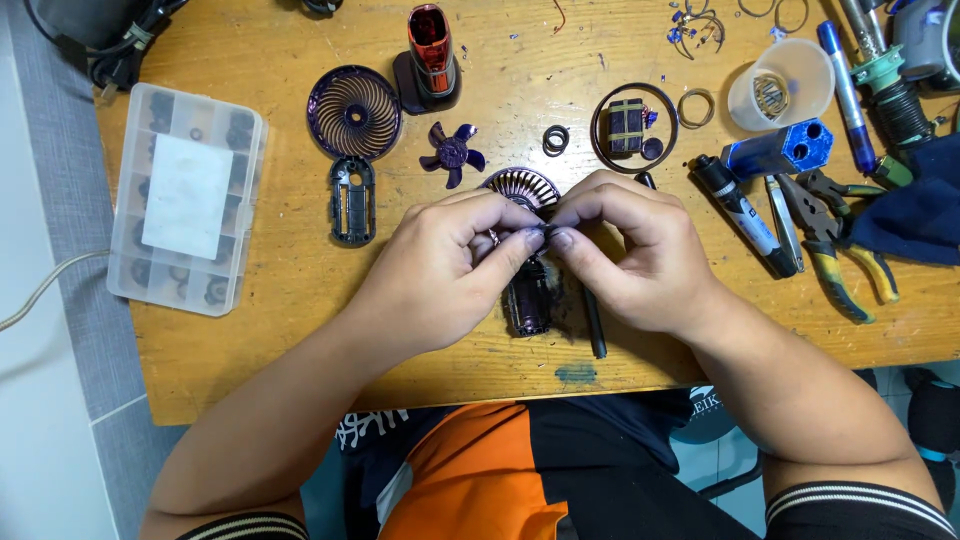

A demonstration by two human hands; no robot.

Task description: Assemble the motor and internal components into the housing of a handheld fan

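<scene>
Both my hands meet over the middle of the wooden table [280,290]. My left hand [455,265] and my right hand [625,250] pinch a tiny dark part [546,235] between their fingertips. Under them lies a dark purple handheld fan body [528,300], its round ribbed head [522,186] showing above my fingers. What the small part is I cannot make out. A thin black tool [595,330] lies on the table beside the fan body, below my right hand.
A purple fan grille [354,112], fan blade [453,153] and black frame piece [352,200] lie at upper left. A clear parts organiser [187,196] sits at the left edge. Pliers [845,245], marker [745,215], blue block [780,150] and plastic cup [780,85] crowd the right.
</scene>
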